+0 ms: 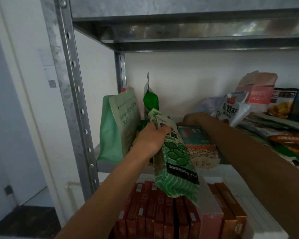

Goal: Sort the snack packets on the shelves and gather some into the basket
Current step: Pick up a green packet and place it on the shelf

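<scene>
My left hand [149, 138] grips the top of a green-and-white packet printed with green beans [175, 159], which hangs tilted in front of the shelf edge [105, 167]. My right hand [195, 119] reaches deeper onto the shelf and holds the far end of a flat packet of grain with a blue and orange label [199, 145]. Two pale green pouches [121, 125] and a dark green bag [150, 100] stand upright at the left of the shelf. No basket is in view.
A loose heap of packets [259, 114] fills the right of the shelf, with a white packet [231, 109] on top. Red and orange boxes [162, 211] stand in rows on the shelf below. A metal upright [71, 94] rises at left; another shelf [179, 31] is overhead.
</scene>
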The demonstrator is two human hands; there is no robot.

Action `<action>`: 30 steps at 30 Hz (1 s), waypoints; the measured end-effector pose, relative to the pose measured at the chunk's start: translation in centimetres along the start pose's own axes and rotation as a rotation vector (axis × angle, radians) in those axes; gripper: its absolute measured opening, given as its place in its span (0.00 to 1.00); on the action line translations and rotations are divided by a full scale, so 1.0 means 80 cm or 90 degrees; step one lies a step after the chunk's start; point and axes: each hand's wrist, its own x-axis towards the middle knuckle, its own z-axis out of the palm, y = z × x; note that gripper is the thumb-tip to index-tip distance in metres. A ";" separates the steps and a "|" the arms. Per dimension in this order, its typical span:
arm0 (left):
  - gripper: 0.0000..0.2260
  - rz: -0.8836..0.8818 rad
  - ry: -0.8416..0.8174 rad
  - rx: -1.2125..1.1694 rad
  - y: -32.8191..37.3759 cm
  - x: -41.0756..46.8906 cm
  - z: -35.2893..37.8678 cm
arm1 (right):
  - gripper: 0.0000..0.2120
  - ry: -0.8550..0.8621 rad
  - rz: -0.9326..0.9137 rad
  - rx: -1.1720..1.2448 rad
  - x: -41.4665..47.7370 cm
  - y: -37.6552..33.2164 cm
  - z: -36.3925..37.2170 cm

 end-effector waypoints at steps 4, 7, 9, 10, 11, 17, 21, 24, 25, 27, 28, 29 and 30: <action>0.13 -0.007 0.004 -0.028 -0.001 0.001 -0.002 | 0.32 -0.068 -0.003 0.002 0.006 -0.011 -0.003; 0.07 -0.005 -0.006 -0.044 0.000 0.000 -0.005 | 0.30 -0.085 -0.004 -0.028 0.018 -0.012 -0.002; 0.07 -0.005 -0.006 -0.040 0.001 -0.002 -0.006 | 0.30 -0.067 -0.005 -0.061 0.024 -0.011 -0.002; 0.09 -0.009 -0.004 -0.037 0.000 -0.002 -0.006 | 0.29 -0.041 -0.009 -0.077 0.023 -0.011 -0.003; 0.10 -0.015 -0.002 -0.038 0.000 -0.003 -0.006 | 0.28 -0.012 -0.013 -0.088 0.024 -0.011 -0.003; 0.10 -0.017 0.004 -0.046 -0.001 0.000 -0.005 | 0.29 0.075 -0.040 -0.063 0.029 -0.008 0.000; 0.16 -0.027 0.010 -0.048 -0.003 0.004 -0.006 | 0.30 0.120 -0.066 -0.005 0.032 -0.008 0.001; 0.18 -0.028 0.011 -0.051 -0.003 0.003 -0.006 | 0.23 0.196 -0.098 0.021 0.028 -0.010 0.001; 0.19 -0.030 0.012 -0.051 -0.004 0.003 -0.006 | 0.20 0.231 -0.109 0.032 0.026 -0.010 0.000; 0.20 -0.031 0.013 -0.047 -0.003 0.004 -0.005 | 0.15 0.306 -0.127 0.091 0.024 -0.009 0.001; 0.19 -0.032 0.014 -0.048 -0.003 0.005 -0.005 | 0.13 0.342 -0.134 0.129 0.022 -0.008 0.001; 0.18 -0.034 0.013 -0.049 -0.002 0.004 -0.005 | 0.11 0.377 -0.138 0.173 0.020 -0.008 0.000; 0.17 -0.035 0.010 -0.054 -0.001 0.004 -0.006 | 0.10 0.416 -0.136 0.217 0.017 -0.007 -0.001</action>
